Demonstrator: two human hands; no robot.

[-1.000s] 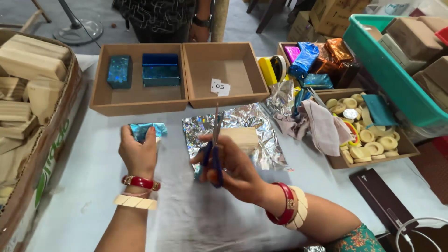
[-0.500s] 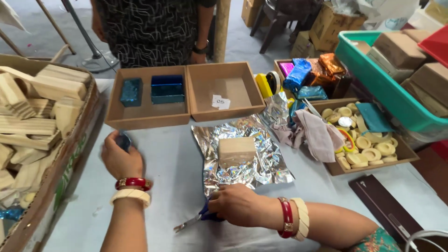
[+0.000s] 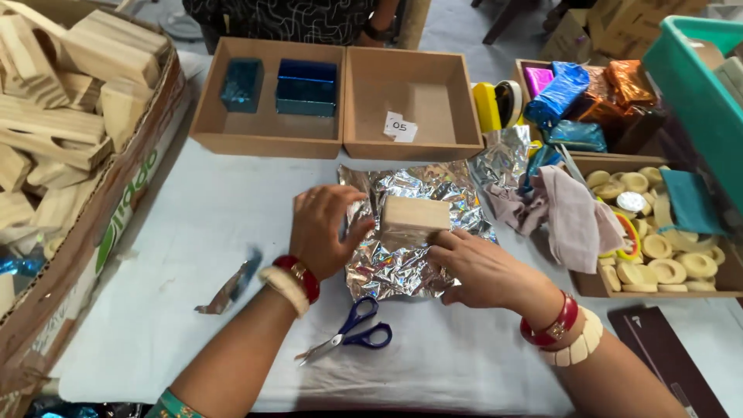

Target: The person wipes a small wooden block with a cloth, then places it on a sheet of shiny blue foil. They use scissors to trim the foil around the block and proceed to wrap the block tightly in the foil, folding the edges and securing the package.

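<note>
At frame centre, the wooden block (image 3: 414, 214) lies crosswise on silver foil (image 3: 402, 263); left hand (image 3: 329, 230) and right hand (image 3: 480, 267) flank it, open-fingered, touching its ends.

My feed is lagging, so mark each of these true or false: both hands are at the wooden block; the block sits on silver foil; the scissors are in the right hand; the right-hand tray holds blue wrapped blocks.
1. Both hands are at the wooden block: true, left hand and right hand touch it.
2. The block sits on silver foil: true.
3. The scissors are in the right hand: false, they lie on the table.
4. The right-hand tray holds blue wrapped blocks: false, they are in the left tray.
</note>
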